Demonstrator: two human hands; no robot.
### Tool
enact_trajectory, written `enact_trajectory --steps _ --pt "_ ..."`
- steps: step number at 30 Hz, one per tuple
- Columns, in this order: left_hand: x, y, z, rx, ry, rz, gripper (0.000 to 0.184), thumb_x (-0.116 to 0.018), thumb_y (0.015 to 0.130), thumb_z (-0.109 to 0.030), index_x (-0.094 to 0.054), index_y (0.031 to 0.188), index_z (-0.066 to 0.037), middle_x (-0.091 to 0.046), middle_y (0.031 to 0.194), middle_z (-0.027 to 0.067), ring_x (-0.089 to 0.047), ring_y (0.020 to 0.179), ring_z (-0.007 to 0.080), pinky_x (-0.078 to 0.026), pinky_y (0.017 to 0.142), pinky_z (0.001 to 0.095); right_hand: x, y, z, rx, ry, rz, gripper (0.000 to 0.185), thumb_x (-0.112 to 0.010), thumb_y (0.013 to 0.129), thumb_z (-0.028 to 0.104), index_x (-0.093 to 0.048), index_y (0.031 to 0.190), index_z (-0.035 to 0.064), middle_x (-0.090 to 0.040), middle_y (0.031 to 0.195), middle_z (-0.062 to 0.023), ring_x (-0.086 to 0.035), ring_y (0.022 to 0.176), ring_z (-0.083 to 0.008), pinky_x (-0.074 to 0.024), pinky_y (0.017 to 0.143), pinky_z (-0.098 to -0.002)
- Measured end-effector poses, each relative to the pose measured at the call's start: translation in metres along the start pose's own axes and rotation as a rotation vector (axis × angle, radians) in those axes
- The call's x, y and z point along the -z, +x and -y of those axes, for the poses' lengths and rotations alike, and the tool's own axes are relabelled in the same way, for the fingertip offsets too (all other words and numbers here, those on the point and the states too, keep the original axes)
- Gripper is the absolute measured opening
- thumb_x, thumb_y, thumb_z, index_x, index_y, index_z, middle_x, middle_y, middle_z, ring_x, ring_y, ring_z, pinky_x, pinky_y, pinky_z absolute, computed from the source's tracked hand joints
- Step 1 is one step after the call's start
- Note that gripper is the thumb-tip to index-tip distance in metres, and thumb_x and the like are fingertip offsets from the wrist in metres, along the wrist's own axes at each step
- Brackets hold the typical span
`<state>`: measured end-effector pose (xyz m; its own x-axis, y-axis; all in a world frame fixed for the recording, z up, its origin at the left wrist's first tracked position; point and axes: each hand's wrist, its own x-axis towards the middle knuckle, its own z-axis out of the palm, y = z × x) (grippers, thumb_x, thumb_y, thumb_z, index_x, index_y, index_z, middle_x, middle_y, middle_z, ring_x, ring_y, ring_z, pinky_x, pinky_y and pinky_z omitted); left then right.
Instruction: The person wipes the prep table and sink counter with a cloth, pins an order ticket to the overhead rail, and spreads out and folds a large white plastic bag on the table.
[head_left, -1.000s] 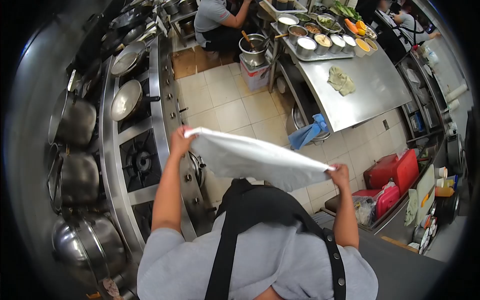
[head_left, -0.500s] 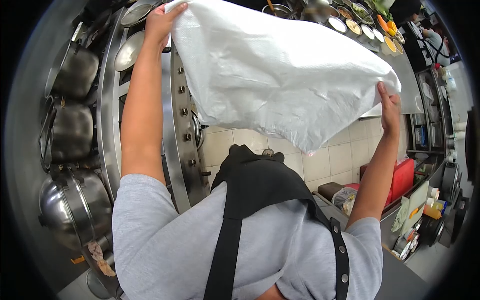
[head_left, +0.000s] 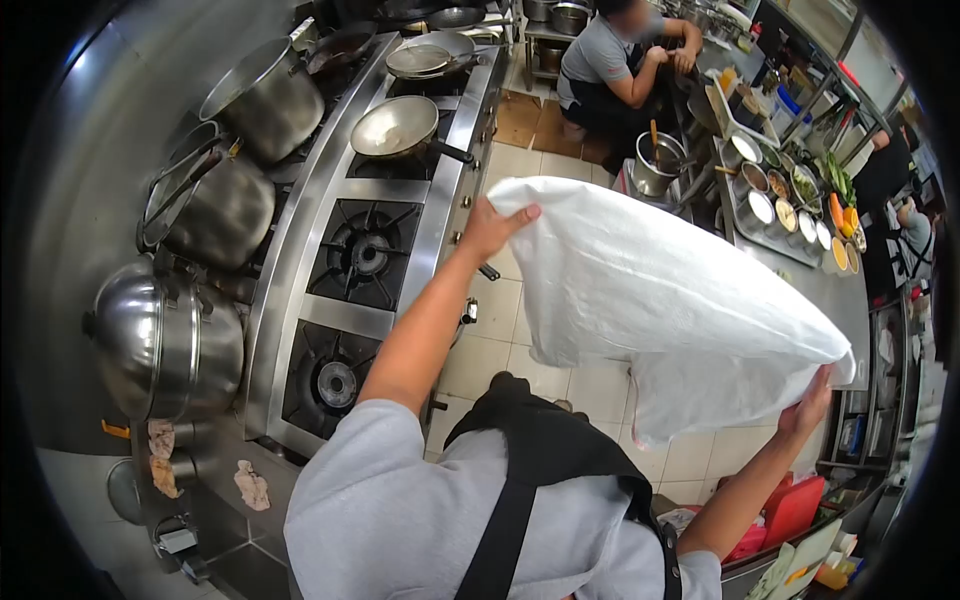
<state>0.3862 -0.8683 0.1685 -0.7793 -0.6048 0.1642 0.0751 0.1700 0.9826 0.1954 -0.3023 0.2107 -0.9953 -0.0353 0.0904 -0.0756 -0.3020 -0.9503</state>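
A large white sheet or sack (head_left: 660, 290) hangs spread out in front of me above the tiled floor. My left hand (head_left: 497, 226) grips its upper left corner, thumb on top. At the right end, my right hand (head_left: 806, 405) is closed on the other corner, lower than the left. The sheet's lower edge sags in loose folds, and one part hangs further down at the right. Behind it, part of the steel table is hidden.
The stove (head_left: 370, 250) runs along the left, with a frying pan (head_left: 394, 127) whose handle points toward the aisle. Large pots (head_left: 220, 210) stand further left. A co-worker (head_left: 610, 70) sits ahead near a pot (head_left: 656, 165). Food containers (head_left: 758, 209) line the steel table (head_left: 852, 300). A red box (head_left: 793, 512) is at lower right.
Since half a second ago the sheet has come down from its raised position, still held at both ends. The view has turned, showing more of the stove and the co-worker again.
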Motion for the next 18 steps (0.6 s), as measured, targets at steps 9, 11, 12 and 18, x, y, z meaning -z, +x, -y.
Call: enact_trajectory --steps 9,11,12,18 --pt "0.030 -0.009 0.002 -0.194 -0.333 0.293 0.118 -0.092 0.056 -0.041 -0.025 0.144 -0.001 -0.047 0.139 0.0128 -0.045 0.129 0.0222 -0.039 0.106 0.0383 0.070 0.010 0.030 -0.052 0.014 0.064 0.054 -0.047 0.098 0.034 -0.040 0.138 -0.0020 -0.048 0.137 -0.0141 -0.050 0.122 -0.0283 -0.0408 0.104 -0.0424" --pt "0.023 -0.046 0.054 0.046 0.197 0.224 0.087 -0.090 0.064 -0.032 -0.046 0.134 -0.002 -0.060 0.126 0.0111 -0.054 0.119 0.0216 -0.041 0.102 0.0357 0.114 -0.021 -0.068 -0.124 -0.771 0.167 0.050 -0.051 0.095 0.030 -0.046 0.132 -0.0026 -0.051 0.132 -0.0153 -0.048 0.121 -0.0285 -0.0344 0.106 -0.0416" --pt "0.012 -0.062 0.072 0.144 0.097 0.219 0.065 -0.085 0.072 -0.027 -0.056 0.125 -0.002 -0.065 0.117 0.0113 -0.060 0.109 0.0208 -0.045 0.096 0.0338 0.126 -0.030 -0.091 -0.186 -1.169 0.198 0.048 -0.053 0.093 0.028 -0.049 0.129 -0.0030 -0.053 0.129 -0.0160 -0.047 0.121 -0.0286 -0.0312 0.108 -0.0412" --pt "0.005 -0.049 0.112 0.441 -0.016 -0.088 0.031 -0.069 0.089 -0.022 -0.064 0.109 0.001 -0.069 0.100 0.0096 -0.064 0.088 0.0163 -0.051 0.079 0.0316 0.027 -0.128 -0.080 -0.249 -0.475 -0.112 0.041 -0.069 0.085 0.019 -0.057 0.118 -0.0023 -0.061 0.113 -0.0086 -0.057 0.102 -0.0172 -0.0448 0.092 -0.0321"
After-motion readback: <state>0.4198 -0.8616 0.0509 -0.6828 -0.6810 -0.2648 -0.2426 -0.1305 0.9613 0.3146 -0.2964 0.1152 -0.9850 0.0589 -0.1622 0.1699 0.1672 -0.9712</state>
